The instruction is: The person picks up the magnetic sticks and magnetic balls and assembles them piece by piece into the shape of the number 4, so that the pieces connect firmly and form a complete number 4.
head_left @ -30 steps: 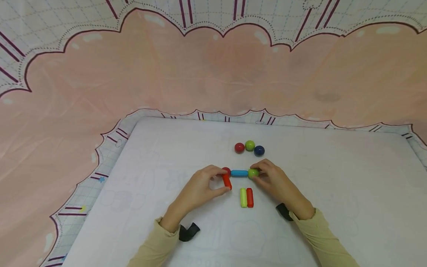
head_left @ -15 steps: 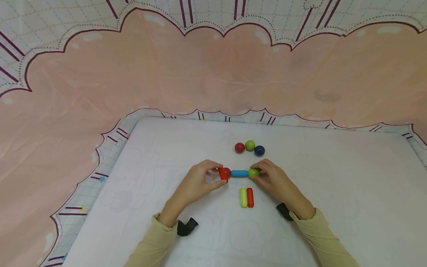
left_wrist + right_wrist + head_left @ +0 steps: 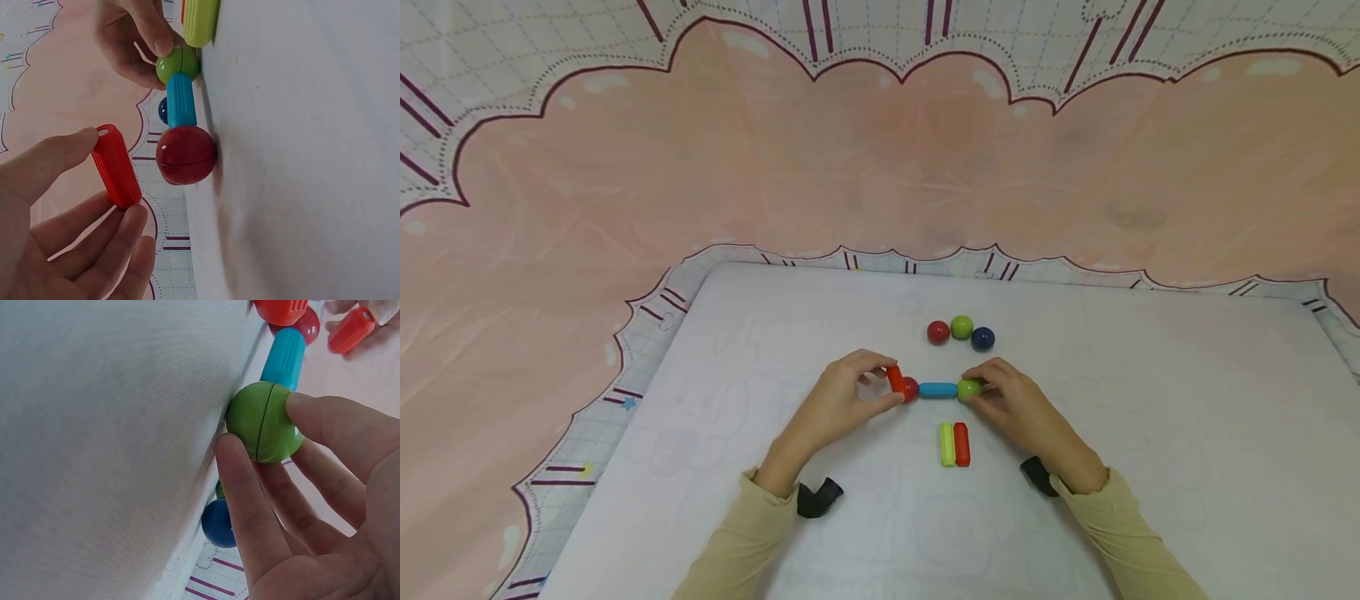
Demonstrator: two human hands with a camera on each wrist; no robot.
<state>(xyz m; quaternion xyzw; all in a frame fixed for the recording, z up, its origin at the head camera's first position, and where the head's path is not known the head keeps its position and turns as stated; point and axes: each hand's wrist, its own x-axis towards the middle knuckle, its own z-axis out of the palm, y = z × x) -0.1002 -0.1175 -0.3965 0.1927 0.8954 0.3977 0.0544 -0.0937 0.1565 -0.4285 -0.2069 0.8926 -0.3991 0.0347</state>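
My left hand (image 3: pixel 838 396) pinches a red ribbed rod (image 3: pixel 117 167) by its two ends, thumb at one and fingertips at the other. In the left wrist view a small hole shows in the rod's end, and the rod is apart from the red ball (image 3: pixel 186 156) beside it. That ball, a blue rod (image 3: pixel 938 390) and a green ball (image 3: pixel 262 422) form one straight joined piece lying on the table. My right hand (image 3: pixel 1022 408) holds the green ball at the piece's right end between thumb and fingers.
Beyond the joined piece sit a red ball (image 3: pixel 937 332), a green ball (image 3: pixel 962 327) and a dark blue ball (image 3: pixel 982 338). Nearer lie a yellow-green rod (image 3: pixel 947 444) and another red rod (image 3: pixel 962 444), side by side on the white tabletop (image 3: pixel 760 333).
My left hand has moved slightly up and left with the red rod, from the red ball's near side to its left. My right hand and the joined piece have stayed in place.
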